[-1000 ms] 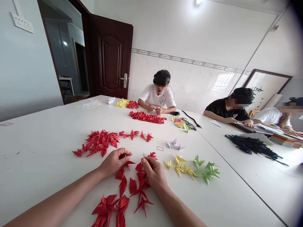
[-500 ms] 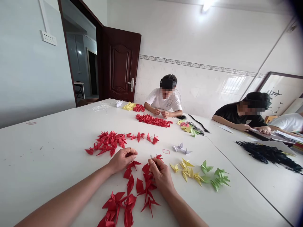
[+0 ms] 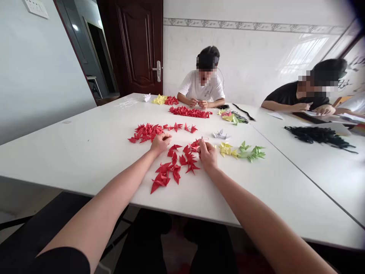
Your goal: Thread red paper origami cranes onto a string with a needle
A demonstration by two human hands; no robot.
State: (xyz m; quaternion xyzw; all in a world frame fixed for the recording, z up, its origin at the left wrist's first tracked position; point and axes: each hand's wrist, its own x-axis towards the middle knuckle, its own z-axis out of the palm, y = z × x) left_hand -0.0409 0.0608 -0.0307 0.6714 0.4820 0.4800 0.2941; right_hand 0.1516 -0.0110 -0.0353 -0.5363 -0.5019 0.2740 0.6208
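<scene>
L hand (image 3: 161,145) & R hand (image 3: 208,155) pinched, contents unclear, flank red cranes (image 3: 162,178) nr front edge of surface (image 3: 80,163); go easy w/ folds.

Soft, pale light washes evenly over the table (image 3: 85,160), just faint shadows under the red paper cranes (image 3: 161,179)! Upper right, window glare gleams off the tiled wall (image 3: 303,55); upper left, a bright spot (image 3: 75,27) glows beyond the doorway. Lower centre drops into gloom. Wide-angle distortion stretches the forearms (image 3: 97,213), black eats the upper-right corner, and pixel blocks mask faces.
</scene>
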